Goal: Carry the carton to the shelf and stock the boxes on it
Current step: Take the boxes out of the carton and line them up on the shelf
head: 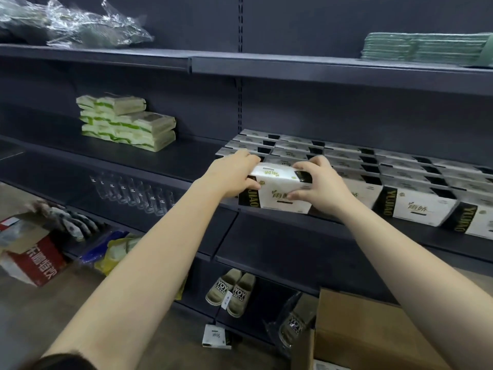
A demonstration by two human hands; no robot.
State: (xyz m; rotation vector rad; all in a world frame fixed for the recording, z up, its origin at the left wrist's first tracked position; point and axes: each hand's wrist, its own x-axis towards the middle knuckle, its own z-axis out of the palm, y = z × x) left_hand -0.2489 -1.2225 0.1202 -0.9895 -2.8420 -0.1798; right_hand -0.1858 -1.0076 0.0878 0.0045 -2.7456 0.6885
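Observation:
A white and black box [277, 188] with green lettering sits at the front left end of the box rows on the dark shelf [293, 222]. My left hand [232, 174] grips its left end and my right hand [320, 185] grips its right end. Several matching boxes [416, 204] fill the shelf in rows behind it and to its right. The brown carton [373, 332] stands open on the floor at the lower right, its inside mostly out of view.
Green-striped packs [128, 124] are stacked on the same shelf to the left. Slippers [230, 292] lie on the bottom shelf, a single box [216, 336] on the floor. A red and white carton [32, 252] sits at the left. Green cloths [424, 48] and plastic wrap [88, 28] occupy the upper shelf.

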